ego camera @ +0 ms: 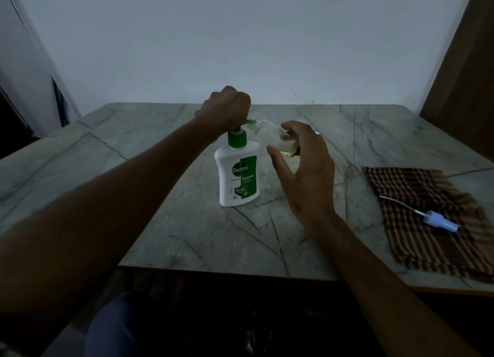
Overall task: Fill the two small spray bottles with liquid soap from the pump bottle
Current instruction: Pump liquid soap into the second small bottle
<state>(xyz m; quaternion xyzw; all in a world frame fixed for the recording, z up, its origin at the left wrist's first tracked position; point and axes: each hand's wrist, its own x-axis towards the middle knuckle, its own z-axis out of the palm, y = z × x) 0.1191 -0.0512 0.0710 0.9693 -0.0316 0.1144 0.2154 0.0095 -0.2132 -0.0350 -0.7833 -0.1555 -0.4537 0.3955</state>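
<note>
A white pump bottle (236,176) with a green label and green pump stands upright in the middle of the marble table (165,223). My left hand (227,108) is curled over the pump head and presses on it. My right hand (302,166) holds a small clear spray bottle (278,140), tilted, with its open mouth at the pump's nozzle. A little yellowish liquid lies in its lower end. A blue spray cap (438,220) with a white dip tube lies on a checked cloth (427,249) at the right. A second spray bottle is not in sight.
The table stands against a pale wall. A dark wooden panel (465,75) rises at the right. The checked cloth reaches the table's near right edge. My knee in blue fabric (115,327) shows below the table's front edge.
</note>
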